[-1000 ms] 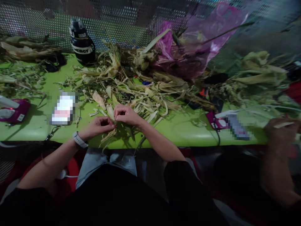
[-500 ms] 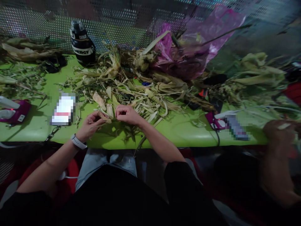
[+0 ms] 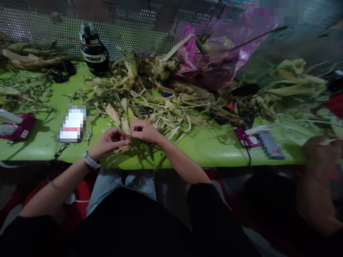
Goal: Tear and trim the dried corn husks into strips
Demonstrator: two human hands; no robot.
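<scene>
My left hand (image 3: 111, 141), with a pale watch band at the wrist, has its thumb and fingertips drawn together at the right hand's fingertips. My right hand (image 3: 144, 131) is curled into a pinch. Whatever thin bit lies between the fingertips is too small to make out. Just behind them stands a pale dry husk piece (image 3: 125, 125), and another tan husk piece (image 3: 113, 114) lies further back. A thin dry husk strip (image 3: 119, 152) is beneath my left hand. Loose green shreds (image 3: 146, 150) lie below my right hand.
A heap of dry corn husks (image 3: 171, 110) spreads over the green table (image 3: 209, 153). Behind stand a black bottle (image 3: 93, 57) and a pink plastic bag (image 3: 214, 67). A phone (image 3: 71, 125) and power strip (image 3: 20, 126) lie left. At right, another person's hand (image 3: 318, 150) works.
My left hand has moved right, up to the right hand's fingertips. The dry husk strip it held is now out of its fingers, lower down. My right hand has hardly moved.
</scene>
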